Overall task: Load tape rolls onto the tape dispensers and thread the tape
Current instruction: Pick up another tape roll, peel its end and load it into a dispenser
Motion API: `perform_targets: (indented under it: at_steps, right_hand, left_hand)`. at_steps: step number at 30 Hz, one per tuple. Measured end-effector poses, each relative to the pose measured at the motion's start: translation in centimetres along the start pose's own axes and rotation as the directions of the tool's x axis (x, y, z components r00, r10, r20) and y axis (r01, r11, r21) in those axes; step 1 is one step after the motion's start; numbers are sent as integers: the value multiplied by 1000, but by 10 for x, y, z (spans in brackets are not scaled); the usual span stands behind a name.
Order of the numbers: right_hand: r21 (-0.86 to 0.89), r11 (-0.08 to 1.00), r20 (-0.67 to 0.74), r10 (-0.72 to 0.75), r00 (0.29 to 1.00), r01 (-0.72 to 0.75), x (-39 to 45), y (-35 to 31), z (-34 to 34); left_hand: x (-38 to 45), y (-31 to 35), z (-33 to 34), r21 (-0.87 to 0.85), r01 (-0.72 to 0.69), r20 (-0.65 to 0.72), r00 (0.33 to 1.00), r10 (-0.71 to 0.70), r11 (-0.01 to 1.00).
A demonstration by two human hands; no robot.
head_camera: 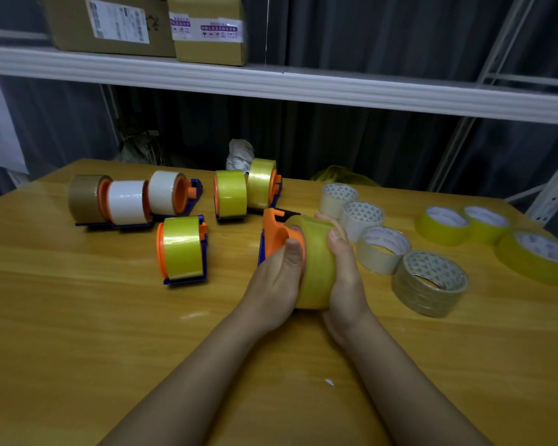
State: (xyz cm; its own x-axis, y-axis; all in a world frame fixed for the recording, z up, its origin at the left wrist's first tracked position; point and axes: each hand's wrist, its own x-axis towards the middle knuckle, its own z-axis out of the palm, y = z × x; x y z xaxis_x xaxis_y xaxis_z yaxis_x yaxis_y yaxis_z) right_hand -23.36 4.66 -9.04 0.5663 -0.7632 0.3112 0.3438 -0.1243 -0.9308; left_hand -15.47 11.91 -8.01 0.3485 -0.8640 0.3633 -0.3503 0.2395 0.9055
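Head view: near the middle of the tabletop [78, 333], the left hand [276, 278] grips an orange dispenser [274, 233], thumb curled over its rim, while the right hand [343, 275] wraps its fingers round a yellow roll [314, 268] sitting against the dispenser. Six loaded dispensers stand toward the far left edge: brown [84, 197], two white [126, 202] [168, 192], three yellow [182, 249] [231, 194] [262, 183]. Loose rolls lie flat toward the right edge: four pale ones [430, 283] in a line, three yellow ones [442, 225] beyond. Boxes [110, 24] sit on a shelf [303, 83] behind.
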Motion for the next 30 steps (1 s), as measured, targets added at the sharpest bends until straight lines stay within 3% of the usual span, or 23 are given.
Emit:
perform_targets:
  at_steps: [3,8,12,15,19,30]
  right_hand:
    - [-1,1000,9,-19,1000,19,0,-1,-1]
    - [-237,962,-18,-140,990,132,-5,-1,2]
    - [-335,917,32,-220,975,218,-6,1,0]
    - [-312,926,51,-208,977,214,-5,0,1]
    - [-170,977,20,-128,992,129,-2,-5,4]
    - [-17,992,-5,124,992,-125,-1,-10,3]
  left_hand:
    - [0,0,-1,26,3,43,999,-4,1000]
    - [-2,8,-3,-129,236,81,971,-227,963]
    - [1,12,-3,-205,299,65,954,-291,932]
    - [3,14,-1,-252,292,21,955,-297,923]
    - [2,12,0,-110,169,-24,985,-173,979]
    - [-2,15,-4,-31,4,31,1000,-3,1000]
